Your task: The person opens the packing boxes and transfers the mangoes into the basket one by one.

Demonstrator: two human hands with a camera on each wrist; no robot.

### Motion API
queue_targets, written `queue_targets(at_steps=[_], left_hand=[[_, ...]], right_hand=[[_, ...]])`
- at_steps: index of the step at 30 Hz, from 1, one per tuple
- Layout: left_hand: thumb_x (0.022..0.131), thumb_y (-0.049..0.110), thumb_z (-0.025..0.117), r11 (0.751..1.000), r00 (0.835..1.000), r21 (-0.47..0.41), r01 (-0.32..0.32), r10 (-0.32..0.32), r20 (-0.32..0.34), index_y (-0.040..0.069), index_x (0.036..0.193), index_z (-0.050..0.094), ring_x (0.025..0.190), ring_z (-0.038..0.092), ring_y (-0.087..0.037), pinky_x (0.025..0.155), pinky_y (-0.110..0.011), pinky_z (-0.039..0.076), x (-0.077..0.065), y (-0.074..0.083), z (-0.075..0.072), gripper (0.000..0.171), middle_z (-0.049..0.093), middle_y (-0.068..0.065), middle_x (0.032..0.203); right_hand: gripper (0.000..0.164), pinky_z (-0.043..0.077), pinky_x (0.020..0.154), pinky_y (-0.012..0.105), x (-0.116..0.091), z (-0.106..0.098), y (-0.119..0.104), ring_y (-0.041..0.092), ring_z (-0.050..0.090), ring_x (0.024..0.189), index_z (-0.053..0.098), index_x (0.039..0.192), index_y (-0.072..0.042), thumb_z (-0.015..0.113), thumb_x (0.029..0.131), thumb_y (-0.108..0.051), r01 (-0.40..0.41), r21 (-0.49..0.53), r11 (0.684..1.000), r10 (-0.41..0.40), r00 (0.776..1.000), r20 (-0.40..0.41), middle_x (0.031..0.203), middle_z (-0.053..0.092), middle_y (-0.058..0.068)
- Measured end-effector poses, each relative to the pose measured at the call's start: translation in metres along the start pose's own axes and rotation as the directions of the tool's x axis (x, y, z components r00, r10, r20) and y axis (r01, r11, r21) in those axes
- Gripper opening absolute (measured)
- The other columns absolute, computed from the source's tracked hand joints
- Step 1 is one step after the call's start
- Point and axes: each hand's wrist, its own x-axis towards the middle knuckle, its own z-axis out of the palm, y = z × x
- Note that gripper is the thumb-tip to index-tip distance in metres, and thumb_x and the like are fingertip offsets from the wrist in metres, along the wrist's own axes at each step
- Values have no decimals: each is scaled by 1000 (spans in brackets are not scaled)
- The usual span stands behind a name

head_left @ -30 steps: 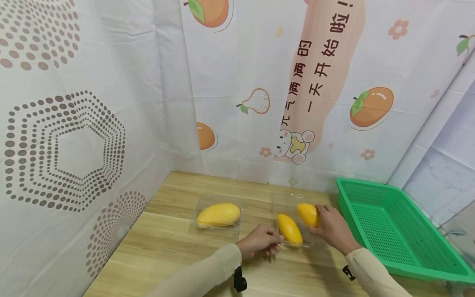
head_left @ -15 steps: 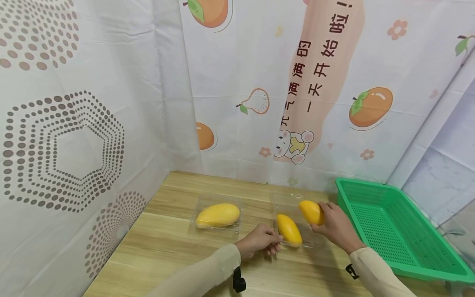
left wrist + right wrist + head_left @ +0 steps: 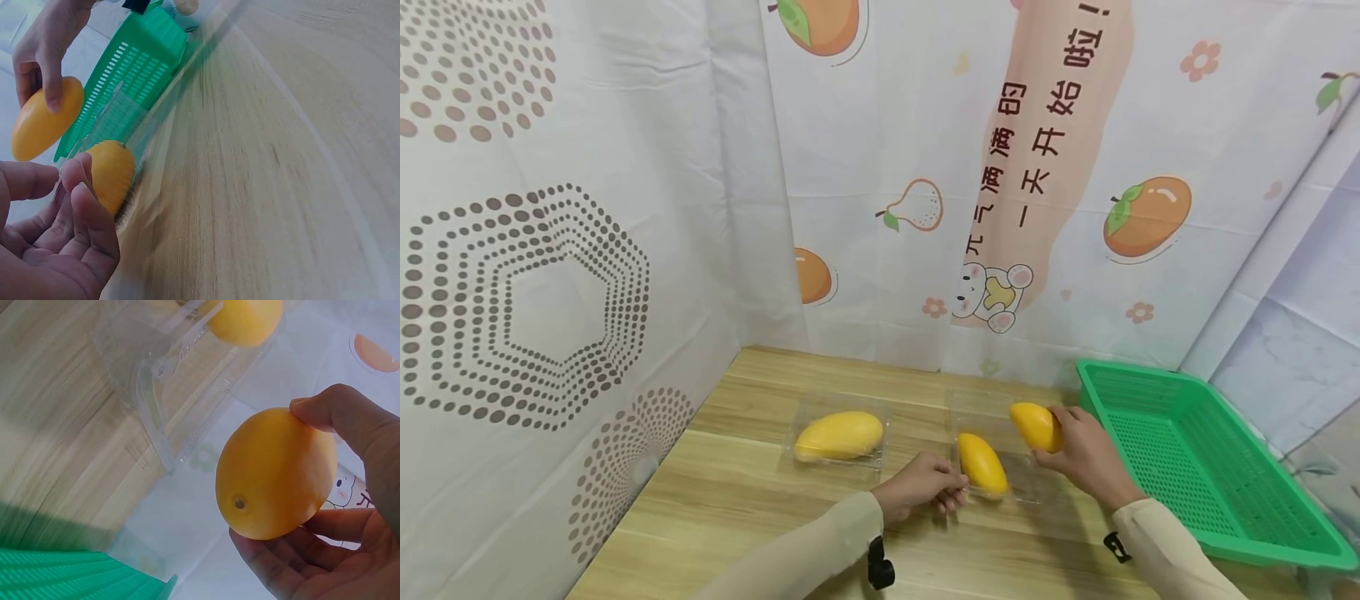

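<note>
My right hand (image 3: 1086, 454) grips a yellow mango (image 3: 275, 475) between thumb and fingers, raised over the right part of an open clear plastic box (image 3: 1022, 479). A second mango (image 3: 982, 463) lies in the left part of that box. At the box's near left corner, my left hand (image 3: 62, 237) pinches the rim with thumb and forefinger, its other fingers curled. Further left on the table, another clear plastic box (image 3: 797, 417) holds a paler yellow mango (image 3: 840, 436).
To the right of my right hand stands a green perforated basket (image 3: 1195, 533) with slanted walls. The wooden table (image 3: 700, 517) ends at a printed curtain (image 3: 865, 333) behind and a dotted curtain (image 3: 685, 208) on the left.
The right hand has lifted the mango slightly and carried it a little to the right, away from the mango in the box. My left hand stays at the box's corner.
</note>
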Motion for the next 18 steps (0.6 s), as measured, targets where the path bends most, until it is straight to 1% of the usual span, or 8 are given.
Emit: queue_targets(at_steps=[8, 14, 18], left_hand=[[101, 20, 68, 1000, 1000, 11, -13, 13, 11, -4, 93, 76, 60, 61, -10, 55, -21, 49, 0, -2, -2, 26, 74, -10, 80], [101, 21, 69, 1000, 1000, 6, -13, 13, 17, -4, 93, 75, 59, 61, -10, 54, -21, 48, -2, -3, -2, 26, 74, -10, 79], [101, 22, 68, 1000, 1000, 7, -12, 12, 21, -3, 95, 75, 60, 62, -10, 55, -21, 48, -2, -3, -3, 26, 74, -10, 80]], right_hand=[[67, 55, 69, 46, -2, -4, 3, 31, 61, 85, 59, 127, 13, 90, 78, -21, 3, 6, 1000, -3, 1000, -14, 112, 63, 28], [72, 55, 69, 46, -3, -6, 6, 32, 61, 85, 57, 129, 14, 90, 77, -23, -15, 10, 1000, 15, 1000, -1, 113, 62, 29], [72, 54, 67, 47, -2, -10, 8, 33, 60, 83, 57, 127, 15, 90, 75, -22, -22, 2, 1000, 22, 1000, -6, 109, 62, 30]])
